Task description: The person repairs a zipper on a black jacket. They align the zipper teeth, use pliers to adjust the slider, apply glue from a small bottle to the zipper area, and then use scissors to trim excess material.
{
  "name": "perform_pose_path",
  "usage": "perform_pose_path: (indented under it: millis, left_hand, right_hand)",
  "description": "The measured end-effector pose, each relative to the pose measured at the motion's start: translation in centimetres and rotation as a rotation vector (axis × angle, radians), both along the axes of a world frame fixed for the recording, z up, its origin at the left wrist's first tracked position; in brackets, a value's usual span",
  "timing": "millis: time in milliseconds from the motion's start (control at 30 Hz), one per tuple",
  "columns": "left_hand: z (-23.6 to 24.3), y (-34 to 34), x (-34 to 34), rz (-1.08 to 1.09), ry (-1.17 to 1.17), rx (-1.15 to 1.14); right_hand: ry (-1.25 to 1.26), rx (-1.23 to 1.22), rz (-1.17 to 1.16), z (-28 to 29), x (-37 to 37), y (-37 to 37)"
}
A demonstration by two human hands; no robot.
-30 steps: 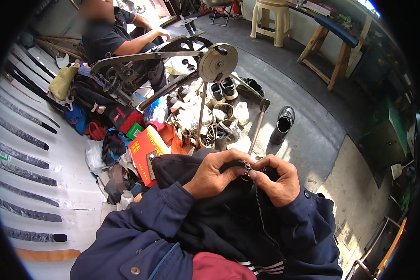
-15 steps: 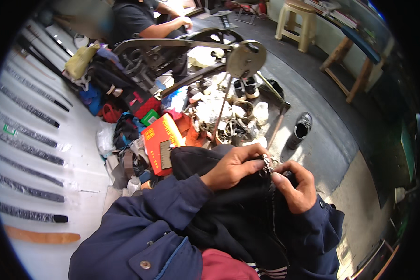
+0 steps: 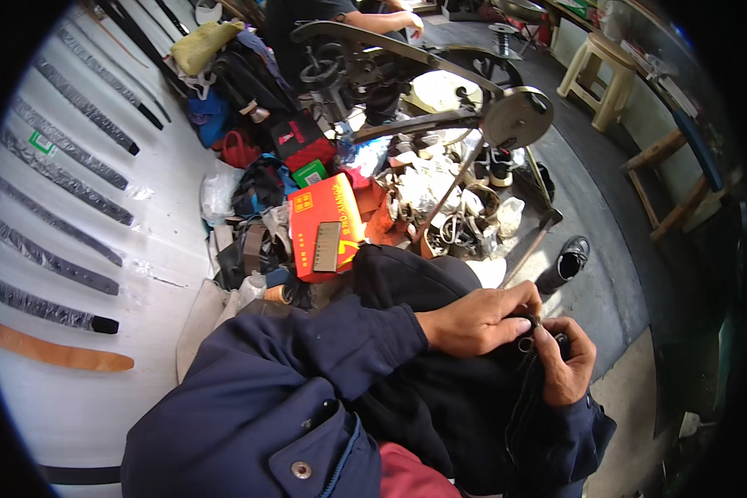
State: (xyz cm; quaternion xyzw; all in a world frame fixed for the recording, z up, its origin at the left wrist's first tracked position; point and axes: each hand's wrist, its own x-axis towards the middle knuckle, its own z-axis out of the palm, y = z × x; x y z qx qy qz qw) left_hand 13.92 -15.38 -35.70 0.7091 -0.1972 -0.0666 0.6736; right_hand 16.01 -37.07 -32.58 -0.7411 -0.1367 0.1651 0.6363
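The left hand [image 3: 477, 322] and the right hand [image 3: 568, 361] almost meet, thumbs and forefingers pinched on the upper end of a dark-toothed zipper [image 3: 515, 407]. That zipper belongs to a black fabric garment [image 3: 423, 373], which drapes over the lap, its folded top lying toward the lap's far edge. A small metal ring [image 3: 525, 344] hangs just under the left fingertips (the metal bit between the two thumbs may be the slider, though the fingers hide most of it).

Beyond the lap's far left edge lies a red cardboard box [image 3: 311, 216], with a heap of worn shoes [image 3: 440, 187] to its right. A hand-cranked sewing machine [image 3: 519, 118] stands over the heap, and a co-worker's hand [image 3: 411, 25] shows behind it. On the floor [image 3: 589, 199], a single black shoe [image 3: 566, 264] sits right of the heap; a beige plastic stool [image 3: 602, 70] stands near the floor's far right edge. Film-wrapped belts [image 3: 50, 257] line the white panel [image 3: 166, 290] at left.
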Motion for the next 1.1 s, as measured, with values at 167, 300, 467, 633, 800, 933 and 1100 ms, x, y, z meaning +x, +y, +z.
perform_pose_path:
  millis: [167, 300, 467, 633, 800, 933, 1100]
  left_hand:
    - [0.1, 0.2, -0.1, -0.068, 0.106, -0.094]
    - [0.7, 0.3, -0.1, -0.057, 0.137, -0.041]
    - [0.7, 0.0, 0.0, -0.098, 0.094, 0.033]
    - [0.8, 0.1, 0.1, -0.032, 0.199, -0.114]
    - [1.0, 0.0, 0.1, -0.024, 0.236, -0.117]
    - [1.0, -0.2, 0.0, 0.061, 0.178, -0.070]
    - [0.9, -0.1, 0.0, 0.119, 0.053, 0.068]
  right_hand:
    - [0.057, 0.027, 0.030, -0.1, 0.1, -0.1]
    - [0.057, 0.064, 0.000, -0.4, -0.1, 0.1]
    - [0.105, 0.114, 0.009, -0.8, 0.1, 0.0]
    - [0.089, 0.050, 0.039, -0.5, 0.6, -0.6]
    - [0.084, 0.001, 0.067, -0.1, 0.4, -0.8]
    - [0.055, -0.016, 0.060, -0.3, 0.4, -0.5]
    - [0.020, -0.026, 0.026, -0.5, 0.3, -0.3]
